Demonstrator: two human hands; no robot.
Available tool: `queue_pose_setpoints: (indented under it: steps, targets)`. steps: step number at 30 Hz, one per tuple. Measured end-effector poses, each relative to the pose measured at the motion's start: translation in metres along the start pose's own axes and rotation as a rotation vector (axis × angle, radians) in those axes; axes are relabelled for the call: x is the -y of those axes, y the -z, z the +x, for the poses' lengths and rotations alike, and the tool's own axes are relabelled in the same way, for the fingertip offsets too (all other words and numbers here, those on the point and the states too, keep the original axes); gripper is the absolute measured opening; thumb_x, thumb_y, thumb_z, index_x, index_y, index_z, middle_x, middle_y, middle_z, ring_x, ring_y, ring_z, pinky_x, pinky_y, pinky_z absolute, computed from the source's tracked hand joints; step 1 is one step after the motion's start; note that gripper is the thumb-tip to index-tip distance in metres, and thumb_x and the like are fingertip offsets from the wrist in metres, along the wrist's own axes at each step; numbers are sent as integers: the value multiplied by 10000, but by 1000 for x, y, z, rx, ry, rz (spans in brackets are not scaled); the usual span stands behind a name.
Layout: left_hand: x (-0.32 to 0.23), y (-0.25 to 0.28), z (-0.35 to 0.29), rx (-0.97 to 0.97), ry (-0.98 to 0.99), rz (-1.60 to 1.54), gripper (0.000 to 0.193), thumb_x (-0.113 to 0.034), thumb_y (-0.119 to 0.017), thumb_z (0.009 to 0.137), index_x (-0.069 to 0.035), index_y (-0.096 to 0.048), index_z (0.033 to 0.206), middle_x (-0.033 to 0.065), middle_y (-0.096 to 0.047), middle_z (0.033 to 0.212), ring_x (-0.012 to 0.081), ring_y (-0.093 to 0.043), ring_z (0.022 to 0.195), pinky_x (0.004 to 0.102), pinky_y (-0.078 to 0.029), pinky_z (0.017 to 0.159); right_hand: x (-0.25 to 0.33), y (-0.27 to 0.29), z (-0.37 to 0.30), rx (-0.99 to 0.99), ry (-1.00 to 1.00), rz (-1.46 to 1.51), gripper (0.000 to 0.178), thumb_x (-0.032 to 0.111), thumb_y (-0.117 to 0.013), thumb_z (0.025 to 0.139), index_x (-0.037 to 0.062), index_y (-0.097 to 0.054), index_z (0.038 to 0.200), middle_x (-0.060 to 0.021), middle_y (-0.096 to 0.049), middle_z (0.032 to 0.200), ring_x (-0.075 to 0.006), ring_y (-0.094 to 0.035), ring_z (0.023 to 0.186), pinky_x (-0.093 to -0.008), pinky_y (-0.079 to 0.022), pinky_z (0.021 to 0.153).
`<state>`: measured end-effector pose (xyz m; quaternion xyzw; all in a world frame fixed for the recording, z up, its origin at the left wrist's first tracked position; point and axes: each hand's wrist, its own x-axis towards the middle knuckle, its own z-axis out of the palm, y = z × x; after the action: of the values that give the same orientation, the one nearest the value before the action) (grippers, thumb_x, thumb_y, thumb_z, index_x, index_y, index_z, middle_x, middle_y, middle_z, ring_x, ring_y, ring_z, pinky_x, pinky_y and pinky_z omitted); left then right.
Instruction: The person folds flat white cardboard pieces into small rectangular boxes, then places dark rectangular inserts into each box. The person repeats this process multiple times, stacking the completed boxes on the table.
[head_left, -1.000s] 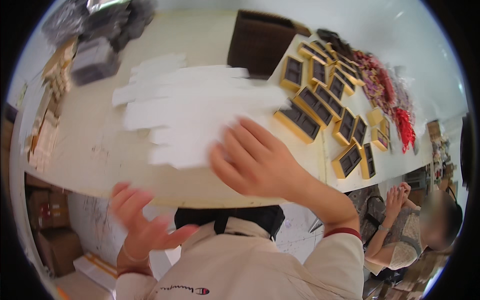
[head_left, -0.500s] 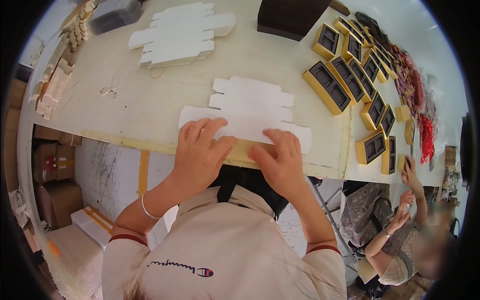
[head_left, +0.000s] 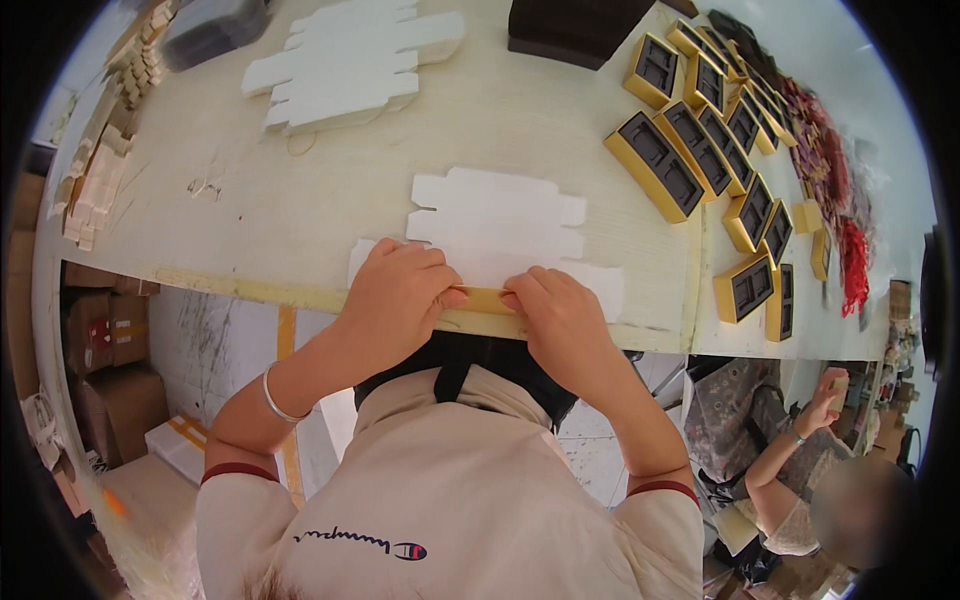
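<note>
Both hands pressing flat white die-cut box blank (head_left: 500,235) at near table edge (head_left: 250,290). Since half second ago: left hand (head_left: 395,300) and right hand (head_left: 560,320) drawn closer, fingertips pinching folded near flap (fold underway). Second blank stack (head_left: 350,60) far left, untouched.

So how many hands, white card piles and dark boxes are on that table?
Bare hands, left hand and right hand: 2
Flat white cardboard cut-out lots, near cut-out and far stack: 2
Dark brown box: 1
Total: 5
</note>
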<state>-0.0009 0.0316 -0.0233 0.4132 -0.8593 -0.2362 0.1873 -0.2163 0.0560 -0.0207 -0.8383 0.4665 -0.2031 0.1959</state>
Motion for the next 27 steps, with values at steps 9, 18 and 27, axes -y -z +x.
queue_pose_setpoints:
  steps: [9,18,27]
  targets:
    - [-34,4,-8,-63,216,-161,430,-390,-609,879,-48,-601,1139,128,-562,918,310,-566,848,399,-458,732,27,-1,5,-30,-329,630,377,24,-581,883,-22,-482,1244,-152,-648,862,-315,-633,721,-353,-508,636]
    - [-3,21,26,61,73,-14,209,17,-596,825,-63,-576,1017,93,-527,921,304,-559,773,384,-460,662,-10,22,-43,-29,218,-143,484,153,-726,716,66,-606,1177,-149,-545,1284,-332,-526,1178,-461,-434,976]
    - [14,22,64,211,-236,-5,164,33,-611,796,-65,-604,927,60,-538,922,262,-562,856,362,-467,703,-4,-1,-3,-84,84,7,143,75,-637,797,74,-561,917,-41,-525,786,-220,-545,761,-365,-439,799]
